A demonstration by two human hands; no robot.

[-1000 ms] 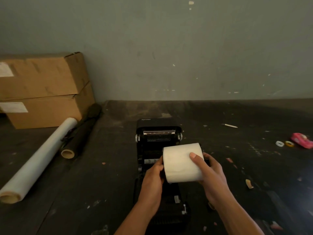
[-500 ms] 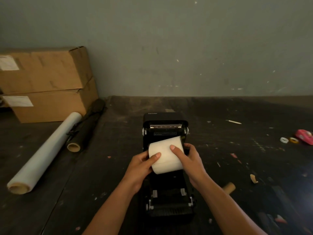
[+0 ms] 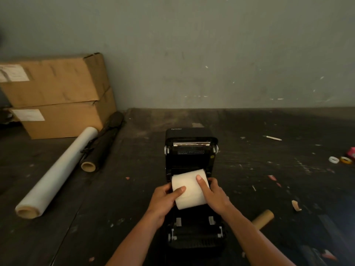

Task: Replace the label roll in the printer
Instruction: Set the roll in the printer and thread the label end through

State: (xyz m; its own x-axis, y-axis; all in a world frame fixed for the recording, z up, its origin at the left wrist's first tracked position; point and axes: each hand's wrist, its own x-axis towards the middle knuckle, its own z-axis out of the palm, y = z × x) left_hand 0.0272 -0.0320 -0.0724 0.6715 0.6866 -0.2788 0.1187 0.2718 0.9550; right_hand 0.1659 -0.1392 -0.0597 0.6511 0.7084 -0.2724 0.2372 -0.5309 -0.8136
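Observation:
A black label printer [image 3: 191, 150] stands open on the dark table, its lid tilted back and its paper bay facing me. A white label roll [image 3: 189, 189] lies on its side in the bay opening. My left hand [image 3: 163, 200] grips the roll's left end, thumb on top. My right hand [image 3: 215, 196] grips the right end, thumb laid across the top. An empty brown cardboard core [image 3: 263, 218] lies on the table just right of the printer.
Two stacked cardboard boxes [image 3: 57, 96] stand at the back left against the wall. A clear film roll [image 3: 57, 171] and a dark roll [image 3: 101, 146] lie beside them. Small tape rings [image 3: 339, 159], a pink object [image 3: 351, 151] and paper scraps lie at the right.
Both hands have carried the label roll down and away from me into the printer's bay. The view has shifted, so the empty core now shows at the right.

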